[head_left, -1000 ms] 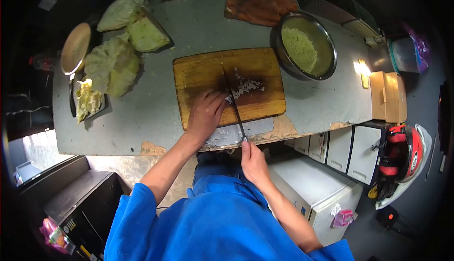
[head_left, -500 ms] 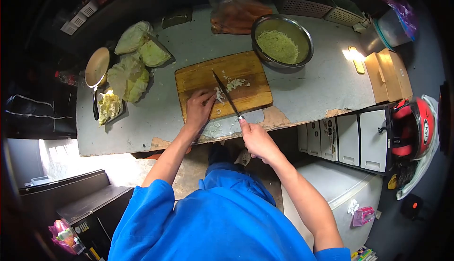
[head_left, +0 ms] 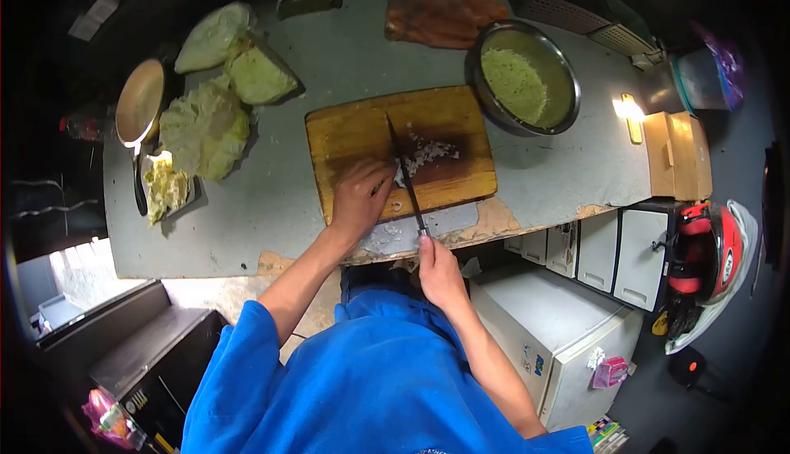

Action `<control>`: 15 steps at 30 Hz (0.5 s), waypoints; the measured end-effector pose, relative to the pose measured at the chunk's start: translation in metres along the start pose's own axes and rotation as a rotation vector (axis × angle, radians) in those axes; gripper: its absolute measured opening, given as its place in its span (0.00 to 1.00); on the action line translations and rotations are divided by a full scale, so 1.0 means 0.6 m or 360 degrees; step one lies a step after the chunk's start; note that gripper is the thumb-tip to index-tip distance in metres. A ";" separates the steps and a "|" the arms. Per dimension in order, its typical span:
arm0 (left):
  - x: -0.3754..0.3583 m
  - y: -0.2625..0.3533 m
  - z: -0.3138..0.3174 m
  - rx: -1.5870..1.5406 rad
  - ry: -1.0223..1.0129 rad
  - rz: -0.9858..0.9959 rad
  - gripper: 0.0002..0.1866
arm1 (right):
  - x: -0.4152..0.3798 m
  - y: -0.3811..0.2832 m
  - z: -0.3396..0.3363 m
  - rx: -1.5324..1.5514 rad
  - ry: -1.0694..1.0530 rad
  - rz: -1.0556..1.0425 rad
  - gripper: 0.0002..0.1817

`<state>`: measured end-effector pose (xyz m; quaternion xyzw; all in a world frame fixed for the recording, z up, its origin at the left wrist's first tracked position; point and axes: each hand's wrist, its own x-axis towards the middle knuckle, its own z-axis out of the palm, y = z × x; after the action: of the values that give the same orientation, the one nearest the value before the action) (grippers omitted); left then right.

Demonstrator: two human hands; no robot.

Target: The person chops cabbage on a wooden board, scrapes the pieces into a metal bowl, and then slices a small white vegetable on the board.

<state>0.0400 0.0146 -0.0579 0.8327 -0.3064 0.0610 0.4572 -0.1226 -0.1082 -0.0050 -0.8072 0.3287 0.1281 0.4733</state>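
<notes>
My right hand [head_left: 440, 273] is closed around the handle of a dark-bladed knife [head_left: 408, 176] at the near edge of the wooden cutting board [head_left: 346, 129]. The blade lies across the board, pointing away from me. On the board, just left of the blade, my left hand [head_left: 360, 197] rests with its fingers bent together. Pale bits show between its fingertips and the blade; what the fingers press on is mostly hidden. Small whitish chopped pieces [head_left: 434, 151] are scattered right of the knife.
A steel bowl [head_left: 568, 83] of shredded pale green food stands beyond the board's right corner. Cabbage pieces [head_left: 206, 129], a pan [head_left: 138, 104] and leaf scraps [head_left: 167, 186] lie at left. A bag of orange vegetables [head_left: 444, 18] is at the back, a cardboard box [head_left: 679, 153] at right.
The view has shifted a little. The knife handle and my right hand have swung slightly left relative to the board. My left hand stays beside the blade.
</notes>
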 end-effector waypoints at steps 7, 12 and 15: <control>0.000 0.003 -0.031 0.0080 -0.0205 0.0132 0.10 | -0.009 -0.083 -0.088 0.0495 -0.0385 0.0412 0.28; -0.007 0.005 -0.022 0.0006 -0.0154 0.0055 0.13 | -0.002 -0.073 -0.067 0.0224 -0.0337 0.0256 0.28; -0.008 -0.005 -0.020 0.0008 -0.0150 0.0111 0.13 | -0.026 -0.089 -0.043 -0.0044 -0.0112 0.0155 0.31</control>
<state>0.0400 0.0276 -0.0552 0.8245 -0.3564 0.0384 0.4378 -0.1021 -0.1059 0.0528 -0.7917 0.3490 0.1839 0.4665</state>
